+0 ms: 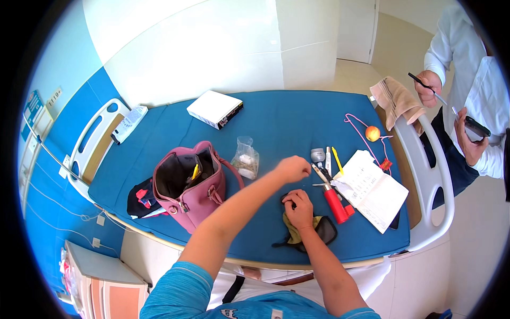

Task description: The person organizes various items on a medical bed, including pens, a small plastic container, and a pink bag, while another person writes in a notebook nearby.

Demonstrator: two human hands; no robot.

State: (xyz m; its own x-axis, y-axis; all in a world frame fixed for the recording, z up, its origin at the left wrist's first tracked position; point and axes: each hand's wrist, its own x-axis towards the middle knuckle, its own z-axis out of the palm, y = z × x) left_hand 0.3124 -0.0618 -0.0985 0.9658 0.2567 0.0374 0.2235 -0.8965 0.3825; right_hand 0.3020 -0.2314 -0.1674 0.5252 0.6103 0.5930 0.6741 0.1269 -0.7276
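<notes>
My left hand (294, 169) hovers over the blue bed cover, between a clear plastic bag (246, 159) and a cluster of pens; its fingers are curled and any small thing in them is hidden. My right hand (299, 205) is closed on a small dark object, mostly covered by the fingers, above a black and olive cloth pouch (324, 231). A red bottle (336, 204) lies to the right of that hand, beside a yellow pen (337, 160), a grey-lidded jar (317, 155) and an open notebook (380, 197). On the left an open pink handbag (199, 207) holds something yellow.
A white box (214, 107) lies at the bed's far side. An apple (372, 133) and a pink hanger (360, 137) are near the right bed rail (444, 207), where a towel (396, 99) hangs. Beyond it a person holds a pen-like tool and a dark device. Dark clothing lies behind the handbag.
</notes>
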